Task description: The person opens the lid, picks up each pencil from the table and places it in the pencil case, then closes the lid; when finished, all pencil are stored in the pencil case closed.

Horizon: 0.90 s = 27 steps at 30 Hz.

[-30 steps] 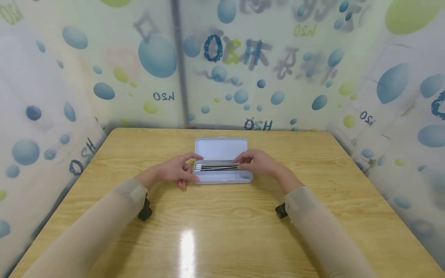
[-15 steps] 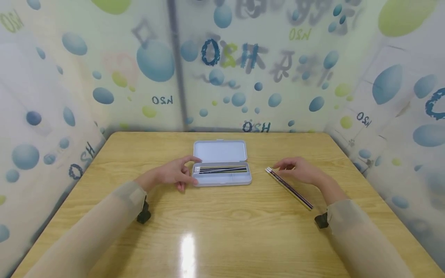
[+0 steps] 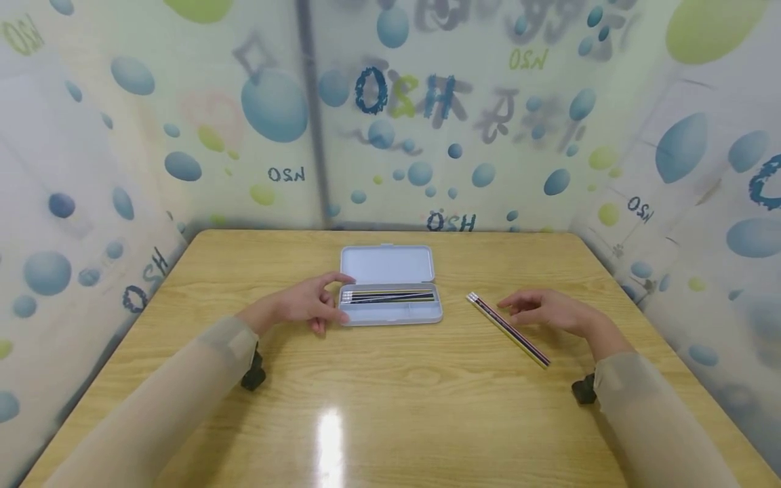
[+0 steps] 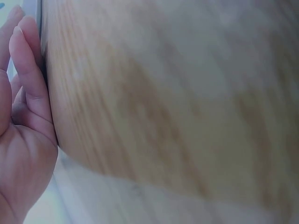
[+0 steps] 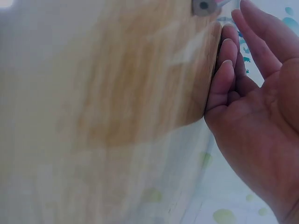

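Note:
A white plastic pencil case lies with its lid raised at the back of the table. Striped pencils with pale ends fill its rear compartment. My left hand holds the case's left end, index finger at the back and thumb at the front corner. To the right, a small bunch of dark and yellow striped pencils lies slanted on the wood. Just beyond these, my right hand has relaxed fingers and holds nothing. In the right wrist view, a pencil end shows near the fingertips.
The wooden table runs up to a patterned curtain at the back and sides. A divider in the case marks off small front compartments. Dark wrist cameras sit under both sleeves.
My right hand took pencils from the case, carried them right, laid them on the table and let go, then drew slightly further right. My left hand stays at the case.

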{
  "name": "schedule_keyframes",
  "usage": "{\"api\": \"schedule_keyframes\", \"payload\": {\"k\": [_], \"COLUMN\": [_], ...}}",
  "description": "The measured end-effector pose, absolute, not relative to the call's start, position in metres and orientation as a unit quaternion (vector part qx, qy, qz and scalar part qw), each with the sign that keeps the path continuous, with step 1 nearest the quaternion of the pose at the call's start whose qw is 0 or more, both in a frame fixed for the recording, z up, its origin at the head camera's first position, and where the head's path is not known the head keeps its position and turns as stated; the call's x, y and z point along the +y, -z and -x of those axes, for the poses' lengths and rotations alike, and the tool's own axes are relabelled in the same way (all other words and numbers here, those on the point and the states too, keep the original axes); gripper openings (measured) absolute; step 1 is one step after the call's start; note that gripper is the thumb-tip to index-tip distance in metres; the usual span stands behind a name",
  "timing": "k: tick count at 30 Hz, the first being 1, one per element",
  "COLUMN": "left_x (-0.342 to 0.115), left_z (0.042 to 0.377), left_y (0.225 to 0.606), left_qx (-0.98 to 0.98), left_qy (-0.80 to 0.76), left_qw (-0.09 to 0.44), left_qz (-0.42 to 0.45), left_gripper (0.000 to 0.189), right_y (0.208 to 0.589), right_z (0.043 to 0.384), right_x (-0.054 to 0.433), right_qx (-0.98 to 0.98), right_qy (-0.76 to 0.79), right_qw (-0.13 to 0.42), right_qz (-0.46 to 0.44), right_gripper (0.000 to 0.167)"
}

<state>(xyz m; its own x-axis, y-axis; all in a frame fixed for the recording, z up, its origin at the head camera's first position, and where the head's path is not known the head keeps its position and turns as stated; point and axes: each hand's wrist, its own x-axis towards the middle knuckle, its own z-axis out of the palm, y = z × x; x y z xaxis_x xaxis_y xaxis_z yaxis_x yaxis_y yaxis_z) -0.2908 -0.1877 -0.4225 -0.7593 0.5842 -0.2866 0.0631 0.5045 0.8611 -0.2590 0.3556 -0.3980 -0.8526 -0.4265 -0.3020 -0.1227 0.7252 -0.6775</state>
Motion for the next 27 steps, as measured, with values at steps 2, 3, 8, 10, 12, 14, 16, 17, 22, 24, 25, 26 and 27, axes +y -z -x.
{"api": "schedule_keyframes", "payload": {"k": [2, 3, 8, 10, 12, 14, 16, 17, 22, 24, 25, 26, 27], "left_x": [-0.1879, -0.1878, -0.1868, -0.1864, -0.1864, -0.1865, -0.1869, -0.187, -0.1877, -0.1877, -0.1877, -0.1877, -0.1877], "left_z": [0.2909, 0.2907, 0.2917, 0.2922, 0.2919, 0.2909, 0.2898, 0.2894, 0.2878, 0.2881, 0.2884, 0.2887, 0.2888], "left_y": [0.4232, 0.4229, 0.4205, 0.4198, 0.4198, 0.4196, 0.4191, 0.4185, 0.4163, 0.4161, 0.4163, 0.4166, 0.417], "left_qx": [0.819, 0.819, 0.82, 0.822, 0.823, 0.822, 0.821, 0.821, 0.819, 0.82, 0.819, 0.82, 0.819], "left_qy": [-0.456, -0.455, -0.454, -0.453, -0.45, -0.451, -0.452, -0.452, -0.455, -0.456, -0.457, -0.455, -0.455], "left_qw": [0.288, 0.289, 0.285, 0.284, 0.286, 0.287, 0.289, 0.29, 0.291, 0.288, 0.288, 0.288, 0.29], "left_qz": [-0.196, -0.197, -0.199, -0.199, -0.197, -0.196, -0.195, -0.195, -0.193, -0.193, -0.193, -0.194, -0.194], "left_gripper": [0.089, 0.089, 0.089, 0.088, 0.087, 0.087, 0.087, 0.088, 0.089, 0.089, 0.089, 0.089, 0.089], "right_y": [0.3991, 0.3994, 0.3972, 0.3965, 0.3968, 0.3975, 0.3979, 0.3976, 0.3958, 0.3953, 0.3955, 0.3959, 0.3964], "right_z": [0.2602, 0.2607, 0.2624, 0.2629, 0.2631, 0.263, 0.2632, 0.2632, 0.263, 0.263, 0.2631, 0.2632, 0.2633], "right_x": [0.3557, 0.3555, 0.3533, 0.3528, 0.3521, 0.3512, 0.3504, 0.3497, 0.3477, 0.3476, 0.3477, 0.3476, 0.3478], "right_qx": [0.901, 0.901, 0.903, 0.901, 0.901, 0.899, 0.903, 0.904, 0.907, 0.908, 0.908, 0.909, 0.909], "right_qy": [0.338, 0.335, 0.332, 0.335, 0.335, 0.336, 0.331, 0.329, 0.326, 0.325, 0.323, 0.323, 0.322], "right_qw": [0.23, 0.231, 0.231, 0.233, 0.235, 0.237, 0.234, 0.232, 0.227, 0.224, 0.222, 0.221, 0.221], "right_qz": [0.147, 0.15, 0.147, 0.148, 0.147, 0.147, 0.145, 0.145, 0.139, 0.142, 0.145, 0.143, 0.145], "right_gripper": [0.047, 0.047, 0.047, 0.047, 0.047, 0.047, 0.047, 0.046, 0.045, 0.044, 0.044, 0.043, 0.043]}}
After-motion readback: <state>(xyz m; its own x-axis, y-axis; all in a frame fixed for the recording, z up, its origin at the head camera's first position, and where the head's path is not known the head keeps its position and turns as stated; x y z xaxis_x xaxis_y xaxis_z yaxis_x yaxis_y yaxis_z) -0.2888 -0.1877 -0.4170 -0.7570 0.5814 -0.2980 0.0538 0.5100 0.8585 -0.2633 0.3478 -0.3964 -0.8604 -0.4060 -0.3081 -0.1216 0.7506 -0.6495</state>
